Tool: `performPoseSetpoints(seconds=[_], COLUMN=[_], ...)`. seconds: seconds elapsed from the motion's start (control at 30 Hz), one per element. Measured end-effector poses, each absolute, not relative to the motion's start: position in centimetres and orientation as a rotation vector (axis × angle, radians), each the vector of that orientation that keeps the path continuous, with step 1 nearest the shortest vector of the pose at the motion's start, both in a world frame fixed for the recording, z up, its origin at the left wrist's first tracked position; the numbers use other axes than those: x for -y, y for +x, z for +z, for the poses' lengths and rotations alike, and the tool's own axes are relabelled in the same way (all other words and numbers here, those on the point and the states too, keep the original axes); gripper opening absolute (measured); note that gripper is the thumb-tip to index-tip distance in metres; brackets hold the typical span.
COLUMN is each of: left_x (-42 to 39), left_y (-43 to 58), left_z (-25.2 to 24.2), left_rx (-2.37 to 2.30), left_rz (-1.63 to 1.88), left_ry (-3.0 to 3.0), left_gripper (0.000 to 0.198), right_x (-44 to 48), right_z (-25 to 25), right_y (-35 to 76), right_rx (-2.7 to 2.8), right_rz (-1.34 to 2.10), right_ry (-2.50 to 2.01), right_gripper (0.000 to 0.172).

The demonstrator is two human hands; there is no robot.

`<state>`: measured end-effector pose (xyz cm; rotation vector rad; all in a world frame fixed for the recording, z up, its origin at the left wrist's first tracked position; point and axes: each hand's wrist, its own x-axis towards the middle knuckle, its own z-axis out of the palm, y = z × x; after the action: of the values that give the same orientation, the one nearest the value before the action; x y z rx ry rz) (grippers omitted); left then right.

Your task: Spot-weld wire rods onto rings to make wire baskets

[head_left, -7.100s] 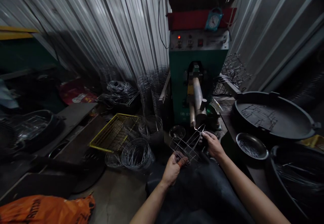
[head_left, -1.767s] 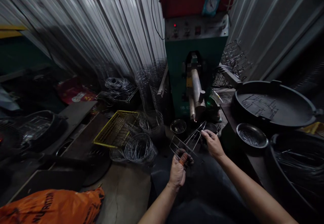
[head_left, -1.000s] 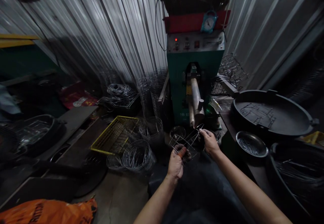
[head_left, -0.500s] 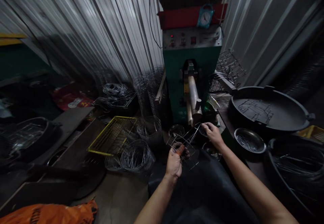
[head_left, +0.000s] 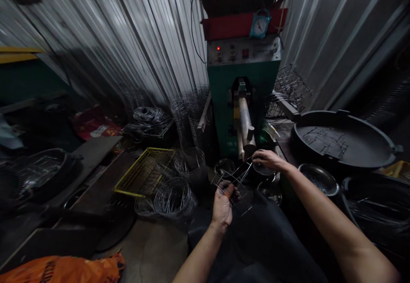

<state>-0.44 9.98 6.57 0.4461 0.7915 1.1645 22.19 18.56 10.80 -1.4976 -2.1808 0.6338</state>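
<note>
My left hand [head_left: 222, 207] is closed around a thin metal wire frame [head_left: 245, 173], with something orange at its fingers. The frame's crossed wires stick out above and below that hand. Its upper end lies just under the tip of the cylindrical arm [head_left: 246, 121] on a green spot welding machine [head_left: 221, 86]. Beside that tip, my right hand [head_left: 266, 159] has its fingers pressed together at the frame's upper end. Whatever they pinch is too small to make out. A small bowl [head_left: 264, 170] sits under the right hand, and another bowl [head_left: 224, 166] stands left of the frame.
On the right, a big black pan [head_left: 368, 146] holds wire pieces, with a metal bowl [head_left: 335, 189] in front. To the left are a yellow wire basket [head_left: 120, 185] and several wire coils [head_left: 174, 197]. An orange sack [head_left: 73, 269] lies at lower left.
My right hand has turned flatter and shifted slightly toward the machine's tip, its forearm swinging to the right. My left hand keeps the wire frame almost in place.
</note>
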Motion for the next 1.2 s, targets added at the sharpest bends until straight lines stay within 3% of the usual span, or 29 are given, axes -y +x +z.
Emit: performPoseSetpoints(seconds=[1.0,1.2], left_x=[-13.1,-12.6], left_y=[-2.4,-2.5], left_z=[6.3,5.5], left_rx=[-0.805,-0.789], left_rz=[1.159,1.124], left_ry=[0.515,0.540], left_gripper=[0.040,0.040], right_x=[-19.6,-16.9], right_z=[10.8,9.2], right_y=[20.4,21.7], right_rx=[2.061,1.426], right_rz=[0.604,0.608], right_ry=[-1.418,-1.442], right_gripper=[0.026,0.033])
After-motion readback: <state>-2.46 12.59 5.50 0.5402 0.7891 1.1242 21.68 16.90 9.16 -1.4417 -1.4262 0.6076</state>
